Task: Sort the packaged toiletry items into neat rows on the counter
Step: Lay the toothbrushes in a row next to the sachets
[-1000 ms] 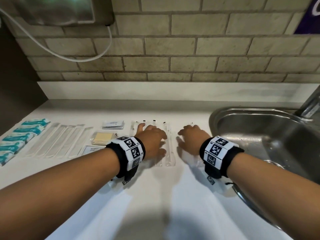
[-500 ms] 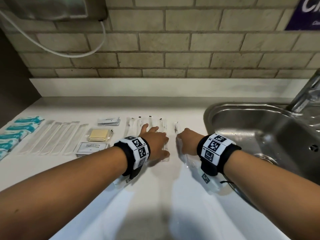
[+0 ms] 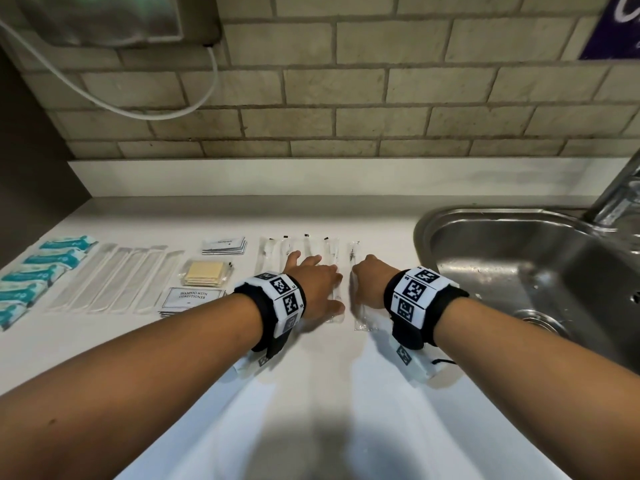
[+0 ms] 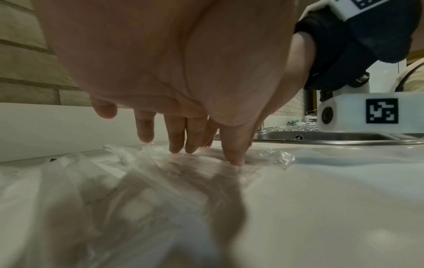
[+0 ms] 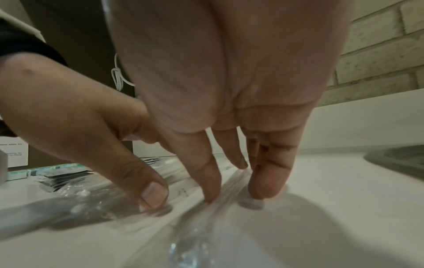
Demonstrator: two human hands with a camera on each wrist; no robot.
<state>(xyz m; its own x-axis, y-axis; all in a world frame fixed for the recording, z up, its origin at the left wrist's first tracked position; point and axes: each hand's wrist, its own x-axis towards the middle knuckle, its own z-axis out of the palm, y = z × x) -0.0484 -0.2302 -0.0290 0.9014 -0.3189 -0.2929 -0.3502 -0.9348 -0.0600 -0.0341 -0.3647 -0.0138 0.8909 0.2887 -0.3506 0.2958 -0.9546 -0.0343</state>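
Since a moment ago, right hand (image 3: 371, 285) has slid one clear packet (image 3: 356, 299) slightly apart from the row of clear packets (image 3: 294, 247) under left hand (image 3: 317, 287). Wrist views show straight fingertips (image 5: 263, 188) pressing plastic on counter (image 3: 311, 393); head view adds sink (image 3: 519, 258), teal packets (image 3: 41, 268), shampoo sachets (image 3: 192, 297).

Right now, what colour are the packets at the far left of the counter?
Teal and white, the packets lying in a row; the head view shows them best.

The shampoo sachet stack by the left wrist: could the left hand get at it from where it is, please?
Probably yes. The left hand rests flat on the clear packets, holding nothing, and the shampoo sachet stack lies just left of that wrist with nothing between them.
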